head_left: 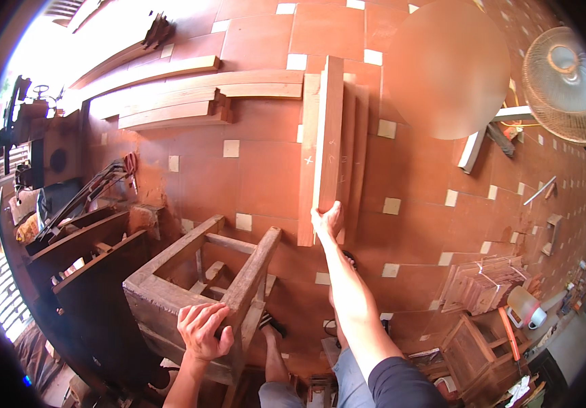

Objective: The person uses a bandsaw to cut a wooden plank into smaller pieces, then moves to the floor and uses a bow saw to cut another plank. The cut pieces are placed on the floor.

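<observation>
My right hand is closed on the near end of a long squared wooden board. That board lies lengthwise over a stack of similar boards, some bearing white chalk-like marks. My right arm stretches forward over the floor. On the lower left, my left hand rests on the near corner of a worn wooden stand with an open top frame. Its fingers lie over the wood and the thumb is apart. What lies under the left palm is hidden.
More timber lies at the far left. A dark wooden cabinet-like piece stands left of the stand. To the right are a tied bundle of boards, a wooden stool and a round fan. A blurred oval covers part of the upper right.
</observation>
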Available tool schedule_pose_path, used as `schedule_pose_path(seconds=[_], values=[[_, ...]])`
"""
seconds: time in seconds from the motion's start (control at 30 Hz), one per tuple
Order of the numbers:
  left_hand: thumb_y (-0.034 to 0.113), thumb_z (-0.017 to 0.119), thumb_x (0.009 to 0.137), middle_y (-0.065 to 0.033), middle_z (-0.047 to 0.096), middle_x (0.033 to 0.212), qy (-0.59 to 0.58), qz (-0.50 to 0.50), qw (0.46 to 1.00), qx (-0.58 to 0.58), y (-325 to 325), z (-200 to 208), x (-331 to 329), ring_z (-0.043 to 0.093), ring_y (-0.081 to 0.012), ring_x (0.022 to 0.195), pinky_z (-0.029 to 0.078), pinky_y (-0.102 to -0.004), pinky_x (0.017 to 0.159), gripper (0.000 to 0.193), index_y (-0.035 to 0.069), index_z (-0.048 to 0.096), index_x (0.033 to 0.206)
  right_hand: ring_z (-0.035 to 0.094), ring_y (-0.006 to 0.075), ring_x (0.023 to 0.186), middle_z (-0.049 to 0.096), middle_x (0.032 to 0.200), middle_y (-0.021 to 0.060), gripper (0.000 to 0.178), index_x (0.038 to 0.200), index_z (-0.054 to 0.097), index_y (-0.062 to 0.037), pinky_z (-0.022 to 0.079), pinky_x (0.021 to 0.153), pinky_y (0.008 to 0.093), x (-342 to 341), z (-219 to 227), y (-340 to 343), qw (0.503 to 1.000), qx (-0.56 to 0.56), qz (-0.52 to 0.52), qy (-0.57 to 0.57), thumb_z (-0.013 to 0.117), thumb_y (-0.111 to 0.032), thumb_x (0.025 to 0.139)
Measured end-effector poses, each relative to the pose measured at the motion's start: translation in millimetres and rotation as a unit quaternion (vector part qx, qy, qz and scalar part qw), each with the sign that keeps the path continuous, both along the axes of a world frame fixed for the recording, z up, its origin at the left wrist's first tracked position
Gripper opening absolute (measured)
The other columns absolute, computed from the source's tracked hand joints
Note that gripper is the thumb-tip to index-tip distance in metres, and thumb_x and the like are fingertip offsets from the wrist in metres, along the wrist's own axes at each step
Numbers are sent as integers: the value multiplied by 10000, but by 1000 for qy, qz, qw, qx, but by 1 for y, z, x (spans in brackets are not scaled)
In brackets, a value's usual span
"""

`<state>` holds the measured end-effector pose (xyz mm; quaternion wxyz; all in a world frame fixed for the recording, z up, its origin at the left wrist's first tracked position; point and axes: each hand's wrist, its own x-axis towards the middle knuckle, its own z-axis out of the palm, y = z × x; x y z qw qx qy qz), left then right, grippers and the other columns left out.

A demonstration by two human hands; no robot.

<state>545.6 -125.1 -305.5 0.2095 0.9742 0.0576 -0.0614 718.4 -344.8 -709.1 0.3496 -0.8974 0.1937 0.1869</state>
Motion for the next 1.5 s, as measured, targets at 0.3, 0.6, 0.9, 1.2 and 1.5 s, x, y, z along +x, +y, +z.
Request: schedule_pose_path(seconds=[0.3, 0.6, 0.9, 1.2, 1.5], values=[[288, 696, 846, -31, 778, 1016, -20, 5, 1000, -2, -1, 7, -9, 728, -245, 911, 485, -412, 869, 245, 112, 756, 1006, 673, 431, 1201, 701, 1270, 255, 668, 1321, 642, 38, 539, 1048, 503, 10, 59, -129, 990, 5, 25, -140, 844, -336, 806], [271, 731, 789, 0, 787, 995, -2, 21, 1000, 5, 2, 5, -22, 721, -210, 890, 504, -393, 830, 232, 145, 778, 978, 612, 467, 1212, 636, 1253, 260, 728, 1354, 582, 68, 517, 1029, 556, 15, 65, -120, 985, -104, 81, -107, 896, -291, 804], [296, 743, 814, 16, 765, 1016, -7, 14, 1000, -2, 11, 12, -15, 713, -196, 918, 500, -375, 850, 247, 161, 777, 1017, 597, 410, 1332, 615, 1417, 231, 619, 1424, 595, 0, 484, 1156, 484, -7, 7, -126, 984, -65, 164, 36, 838, -154, 875], [309, 758, 803, 7, 746, 983, -28, 43, 999, -18, 11, 13, -27, 688, -208, 896, 505, -388, 850, 190, 154, 729, 908, 618, 391, 1298, 652, 1351, 208, 476, 1321, 668, -36, 510, 1117, 485, -4, 122, -158, 962, -142, 217, 85, 804, -127, 874], [362, 731, 818, -5, 672, 878, -20, 44, 999, -12, 20, 11, -32, 661, -214, 873, 499, -392, 843, 194, 174, 688, 836, 621, 386, 1271, 649, 1324, 194, 466, 1259, 688, -43, 504, 1118, 497, 49, 178, -126, 946, -155, 279, 48, 840, -186, 842]])
